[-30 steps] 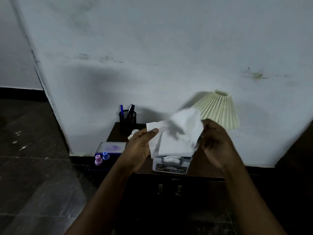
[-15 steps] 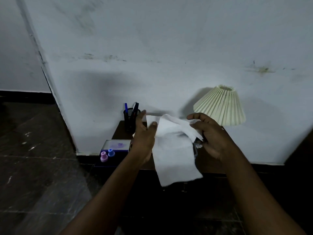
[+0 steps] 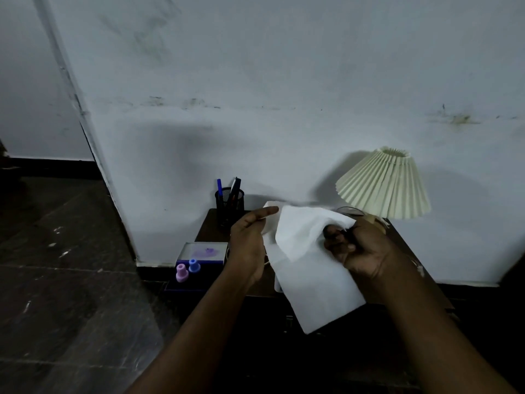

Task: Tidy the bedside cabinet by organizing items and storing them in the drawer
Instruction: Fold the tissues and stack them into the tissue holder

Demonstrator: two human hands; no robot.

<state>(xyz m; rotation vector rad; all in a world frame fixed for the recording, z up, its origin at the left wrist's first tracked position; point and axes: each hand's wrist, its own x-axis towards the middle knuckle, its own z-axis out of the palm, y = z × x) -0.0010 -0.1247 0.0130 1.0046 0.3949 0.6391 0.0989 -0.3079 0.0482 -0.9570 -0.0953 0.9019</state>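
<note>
One head-worn view (wide-angle) looks forward and down, near the bedside cabinet (image 3: 211, 227) at 6 o'clock, seemingly from standing height.

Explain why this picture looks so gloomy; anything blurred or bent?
Head view: dim, bluish light, the cabinet front nearly black; the lamp shade casts a shadow on the wall; the tissue is motion-smeared along its top; the wall corner leans, wide-angle distortion.

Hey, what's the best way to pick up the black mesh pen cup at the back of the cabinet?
Wrap a hand round the pen cup's mesh side at mid-height, coming from the front. Pens stick out of its mouth, which likely blocks a top grab, and the wall stands right behind. The left hand is nearer, though it and the right hand hold the tissue now.
</note>
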